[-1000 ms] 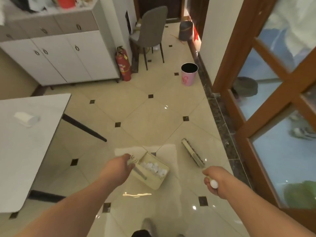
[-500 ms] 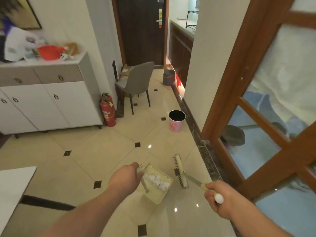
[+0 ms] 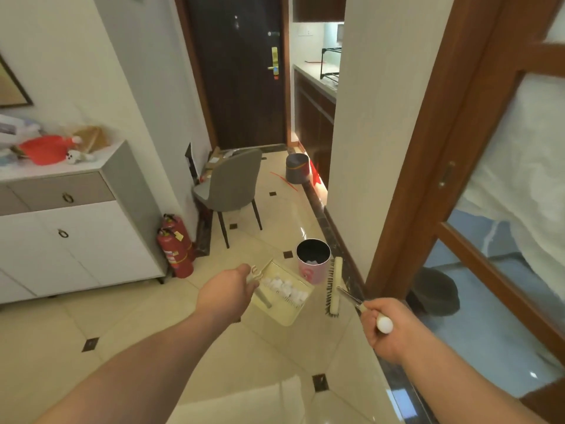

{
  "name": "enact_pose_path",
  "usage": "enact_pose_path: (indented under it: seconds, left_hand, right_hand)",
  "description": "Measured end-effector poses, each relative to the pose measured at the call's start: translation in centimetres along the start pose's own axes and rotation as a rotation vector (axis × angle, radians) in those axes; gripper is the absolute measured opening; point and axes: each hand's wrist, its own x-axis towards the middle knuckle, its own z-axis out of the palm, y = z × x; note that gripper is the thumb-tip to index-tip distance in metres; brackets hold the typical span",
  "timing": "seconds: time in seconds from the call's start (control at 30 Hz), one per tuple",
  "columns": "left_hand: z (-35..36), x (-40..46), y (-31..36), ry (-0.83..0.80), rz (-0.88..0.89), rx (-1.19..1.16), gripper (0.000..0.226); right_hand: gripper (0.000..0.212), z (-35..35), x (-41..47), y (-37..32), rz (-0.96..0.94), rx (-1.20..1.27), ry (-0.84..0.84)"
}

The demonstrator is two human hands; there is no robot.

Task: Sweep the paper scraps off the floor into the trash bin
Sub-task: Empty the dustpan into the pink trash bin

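My left hand (image 3: 224, 293) grips the handle of a pale yellow dustpan (image 3: 287, 313), held above the floor. A heap of white paper scraps (image 3: 284, 287) lies in the pan. My right hand (image 3: 386, 327) holds the white handle of a cream brush (image 3: 333, 289), its dark bristles facing left. The pink trash bin (image 3: 313, 261) with a black liner stands on the floor just beyond the pan and brush, by the wall's base. A few white bits show inside the bin.
A grey chair (image 3: 232, 188) stands behind the bin. Two red fire extinguishers (image 3: 175, 247) lean at the corner of a white cabinet (image 3: 76, 234) on the left. A wood-framed glass door (image 3: 477, 185) runs along the right. A grey bin (image 3: 296, 168) sits near the dark entrance door.
I have walked toward the pink bin, which now lies close in front of the dustpan. Both hands keep their grips; the view tilted up and the table left the frame.
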Motion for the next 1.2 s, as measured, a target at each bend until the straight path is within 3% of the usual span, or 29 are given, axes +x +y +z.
enact_pose_path:
  seconds: [0.23, 0.5, 0.7, 1.07, 1.2]
  left_hand:
    - [-1.1, 12.9, 4.9, 0.006, 0.097, 0.117, 0.026]
    - [0.7, 28.3, 5.2, 0.005, 0.274, 0.257, 0.034]
    - [3.0, 37.9, 4.9, -0.1, 0.454, 0.385, 0.027]
    - [4.9, 45.1, 9.3, -0.276, 0.645, 0.586, 0.049]
    - [5.6, 45.4, 12.3, -0.325, 0.681, 0.653, 0.06]
  right_hand:
    - [0.011, 4.8, 6.4, -12.9, 0.018, 0.086, -0.011]
    - [0.011, 9.5, 14.4, -20.9, -0.003, 0.167, 0.031]
    - [0.011, 13.3, 20.8, -24.9, -0.034, 0.175, 0.112]
    - [0.021, 15.2, 26.5, -31.0, 0.067, 0.104, 0.083]
    - [0.009, 13.7, 27.1, -33.7, 0.096, 0.015, 0.061]
